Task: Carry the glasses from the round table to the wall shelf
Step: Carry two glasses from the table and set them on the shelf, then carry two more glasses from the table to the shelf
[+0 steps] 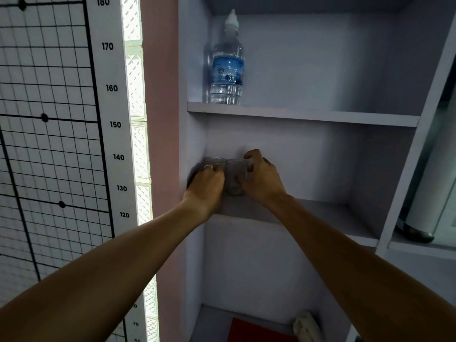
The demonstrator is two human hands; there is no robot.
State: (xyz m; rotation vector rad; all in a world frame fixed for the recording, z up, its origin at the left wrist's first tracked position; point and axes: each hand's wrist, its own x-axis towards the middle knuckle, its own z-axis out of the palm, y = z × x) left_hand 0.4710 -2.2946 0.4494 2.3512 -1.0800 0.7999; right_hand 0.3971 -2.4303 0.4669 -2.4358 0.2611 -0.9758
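Note:
Two clear drinking glasses stand side by side at the left end of the middle board of the pale wall shelf (320,213). My left hand (208,185), with a ring on one finger, is wrapped around the left glass (214,161), which sits against the shelf's left wall and is mostly hidden by my fingers. My right hand (261,178) grips the right glass (234,178) from its right side, fingers curled over the rim. The two glasses touch or nearly touch. The round table is out of view.
A plastic water bottle (228,67) stands on the board above, at its left end. Below are a red flat object (256,330) and a crumpled white cloth (306,325). A white cylinder (429,206) stands in the right compartment. A height chart (113,124) hangs on the left wall.

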